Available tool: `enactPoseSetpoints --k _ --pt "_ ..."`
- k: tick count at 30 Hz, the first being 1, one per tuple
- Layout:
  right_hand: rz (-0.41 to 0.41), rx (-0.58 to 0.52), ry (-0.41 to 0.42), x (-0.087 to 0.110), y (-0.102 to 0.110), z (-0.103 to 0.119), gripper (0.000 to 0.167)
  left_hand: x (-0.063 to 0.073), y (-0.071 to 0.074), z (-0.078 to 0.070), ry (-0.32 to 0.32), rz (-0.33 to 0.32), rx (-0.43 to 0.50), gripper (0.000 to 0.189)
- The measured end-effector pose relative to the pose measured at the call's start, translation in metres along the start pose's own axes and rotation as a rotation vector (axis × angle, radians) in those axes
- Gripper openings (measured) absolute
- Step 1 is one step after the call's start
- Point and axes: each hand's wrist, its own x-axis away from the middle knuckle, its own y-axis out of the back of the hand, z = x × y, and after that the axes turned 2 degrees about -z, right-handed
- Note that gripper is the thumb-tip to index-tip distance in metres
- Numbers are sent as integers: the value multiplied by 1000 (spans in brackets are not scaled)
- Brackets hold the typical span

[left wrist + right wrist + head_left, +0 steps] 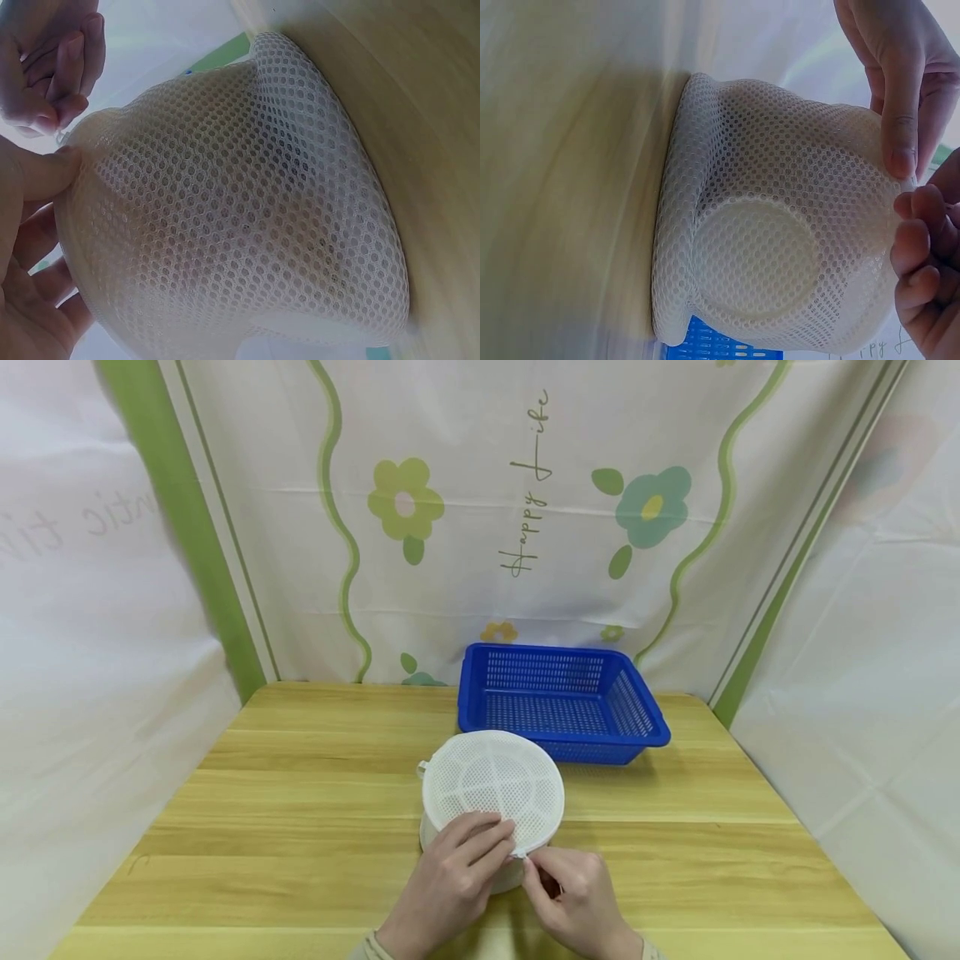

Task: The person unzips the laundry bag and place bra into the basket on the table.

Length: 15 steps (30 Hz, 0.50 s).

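Note:
A round white mesh laundry bag [480, 777] stands upright on the wooden table, its lid tilted up toward the head view. My left hand [452, 878] holds the near rim, fingers lying over the lid and thumb against the mesh side, as the left wrist view shows. Just right of it, my right hand [576, 892] pinches the small zipper pull at the rim between thumb and curled index finger. Those fingertips largely cover the pull. Through the mesh wall [795, 157] in the right wrist view, a pale round shape [754, 259] shows; whether it lies inside is unclear.
Behind the bag, slightly to the right, a blue plastic basket [555, 747] with slotted walls sits on the wooden table [300, 827]. A white curtain [465, 593] printed with flowers hangs along the table's back edge, and more fabric hangs at both sides.

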Motion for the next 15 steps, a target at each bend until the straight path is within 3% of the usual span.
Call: enactPoseSetpoints --k 15 --pt "-38 46 -51 2 2 -2 16 -1 1 0 -26 -32 -15 30"
